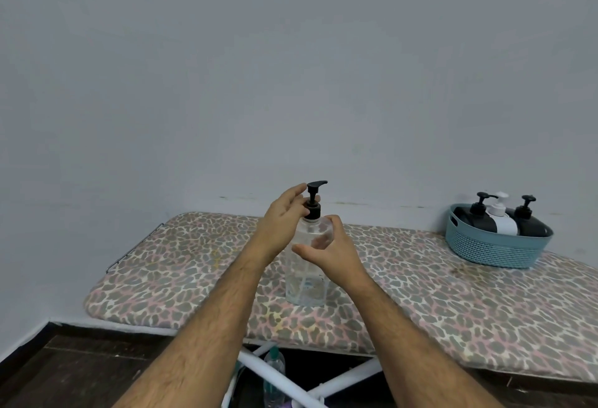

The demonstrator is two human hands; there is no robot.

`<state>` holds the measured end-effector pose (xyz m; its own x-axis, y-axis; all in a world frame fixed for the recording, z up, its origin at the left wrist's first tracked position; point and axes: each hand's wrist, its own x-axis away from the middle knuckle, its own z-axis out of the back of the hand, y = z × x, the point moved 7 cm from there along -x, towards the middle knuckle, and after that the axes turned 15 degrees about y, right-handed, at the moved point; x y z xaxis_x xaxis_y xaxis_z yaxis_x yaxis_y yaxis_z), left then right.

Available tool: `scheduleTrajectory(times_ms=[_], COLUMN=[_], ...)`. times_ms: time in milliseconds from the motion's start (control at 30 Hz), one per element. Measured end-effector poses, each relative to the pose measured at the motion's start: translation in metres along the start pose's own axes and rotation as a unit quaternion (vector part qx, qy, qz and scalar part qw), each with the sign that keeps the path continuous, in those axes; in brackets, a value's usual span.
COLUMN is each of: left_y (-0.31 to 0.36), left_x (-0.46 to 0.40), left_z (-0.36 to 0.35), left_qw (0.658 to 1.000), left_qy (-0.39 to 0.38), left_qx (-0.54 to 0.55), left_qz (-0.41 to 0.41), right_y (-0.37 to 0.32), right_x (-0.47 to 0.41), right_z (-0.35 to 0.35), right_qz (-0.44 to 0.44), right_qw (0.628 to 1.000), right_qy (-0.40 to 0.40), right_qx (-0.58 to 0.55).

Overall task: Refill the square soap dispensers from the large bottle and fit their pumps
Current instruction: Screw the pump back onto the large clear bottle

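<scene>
From the head camera we see a clear square dispenser [305,265] standing upright near the middle of an ironing board [453,304] with a leopard-print cover. It serves here as the counter, set against a pale wall [291,67]. A black pump [314,200] sits in the dispenser's neck, its spout pointing right.

Our left hand [283,223] is at the pump collar: the thumb and fingers are curled in against the black collar and pinch it — the index finger reaches up beside the pump stem. Our right hand [326,252] wraps the upper body of the dispenser, its fingers curled round the far side and showing through the clear plastic, the thumb stretched across the near face. Both forearms come up from the lower edge of the frame.

At the far right end of the board, well apart from the dispenser, a blue basket [495,245] holds three pump bottles — two black ones [475,218] and a white one [503,221] between them, all leaning back.

Below the board we see its white legs [349,375] crossing, and between them the top of a clear bottle [274,375] standing on the dark floor [81,362]; whether this is the large refill bottle we cannot tell.
</scene>
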<state>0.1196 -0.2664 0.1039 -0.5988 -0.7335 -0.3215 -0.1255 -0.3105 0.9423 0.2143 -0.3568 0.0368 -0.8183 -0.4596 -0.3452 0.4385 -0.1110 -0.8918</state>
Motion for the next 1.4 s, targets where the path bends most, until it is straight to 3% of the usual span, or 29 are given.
scheduleTrajectory(times_ms=[133, 233, 500, 700, 833, 1167, 1400], left_y=[0.008, 0.012, 0.010, 0.012, 0.014, 0.003, -0.004], left_x=[0.001, 0.002, 0.004, 0.012, 0.005, -0.012, -0.011], left_z=[-0.001, -0.001, 0.007, 0.001, 0.000, -0.001, -0.003], left_qw=[0.990, 0.981, 0.987, 0.964, 0.967, 0.996, 0.998], left_qy=[0.101, 0.156, 0.147, 0.189, 0.167, 0.036, 0.027], left_qx=[-0.087, -0.095, -0.036, -0.170, -0.177, -0.049, -0.021], left_qz=[-0.049, -0.065, -0.053, -0.079, -0.079, -0.072, -0.062], right_y=[-0.002, -0.002, 0.001, 0.001, 0.001, 0.002, -0.002], right_x=[0.001, 0.001, -0.001, 0.001, -0.001, -0.005, -0.003], right_z=[-0.001, 0.000, -0.002, -0.002, -0.001, 0.001, 0.004], right_qz=[0.007, 0.008, -0.005, 0.000, 0.001, 0.006, 0.005], right_qw=[1.000, 1.000, 1.000, 1.000, 1.000, 0.999, 0.998], right_qy=[-0.006, 0.000, 0.001, 0.000, -0.002, -0.026, -0.045], right_qx=[-0.009, -0.017, -0.011, -0.017, -0.020, -0.034, -0.039])
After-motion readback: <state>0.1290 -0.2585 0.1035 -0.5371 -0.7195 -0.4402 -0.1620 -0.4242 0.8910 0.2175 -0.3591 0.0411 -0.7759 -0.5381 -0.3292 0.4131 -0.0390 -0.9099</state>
